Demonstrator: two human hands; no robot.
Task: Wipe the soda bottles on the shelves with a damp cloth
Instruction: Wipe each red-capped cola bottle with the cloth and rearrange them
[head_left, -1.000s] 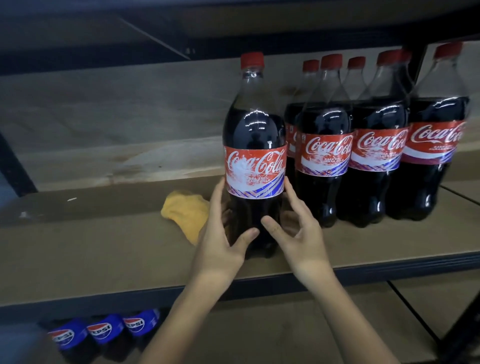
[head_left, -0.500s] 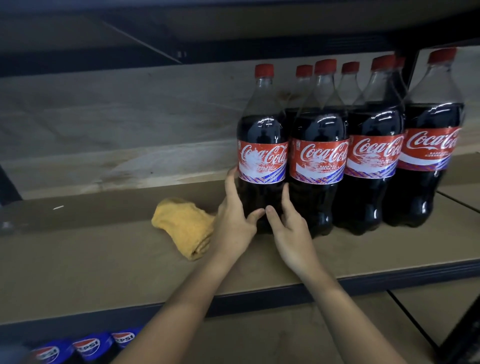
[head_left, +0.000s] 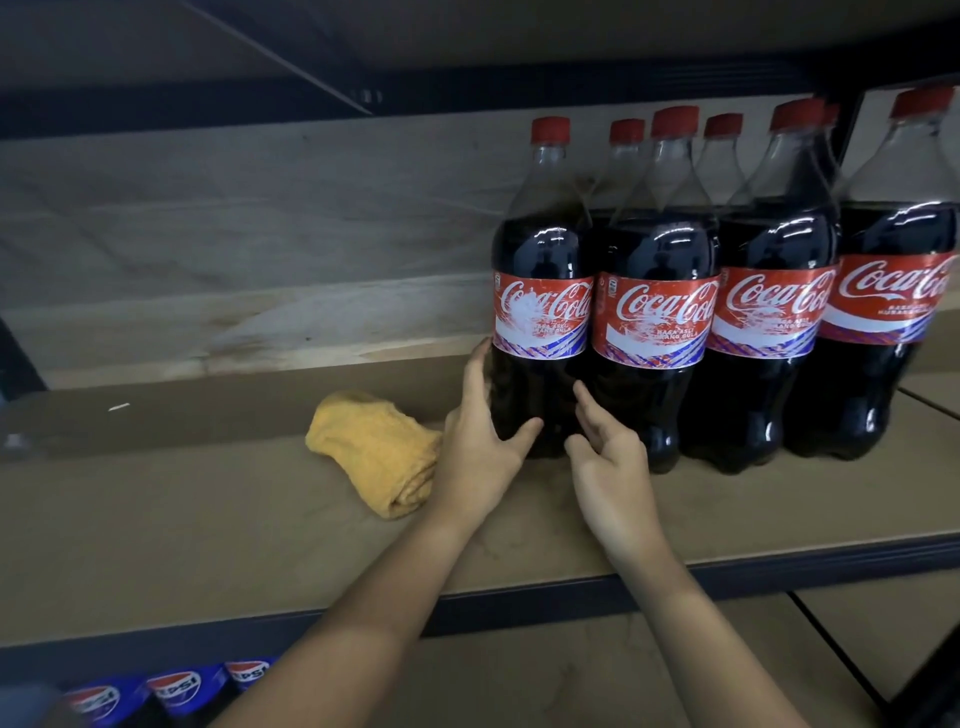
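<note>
A Coca-Cola bottle (head_left: 540, 312) with a red cap stands upright at the left end of a row of like bottles (head_left: 769, 312) on the brown shelf (head_left: 208, 519). My left hand (head_left: 478, 447) holds its lower left side, fingers round the back and thumb across the front. My right hand (head_left: 608, 467) is at its lower right, fingers fairly straight, with the index tip touching where this bottle meets its neighbour. A folded yellow cloth (head_left: 374, 452) lies on the shelf just left of my left hand, held by neither hand.
More red-capped bottles stand in a second row behind. The dark metal shelf edge (head_left: 779, 571) runs across the front, below my wrists. Pepsi bottles (head_left: 174, 688) show on the lower shelf at bottom left. The upper shelf hangs low above the caps.
The held bottle has moved back and to the right, from in front of the row into line beside the other bottles. My right hand's fingers have loosened from it.
</note>
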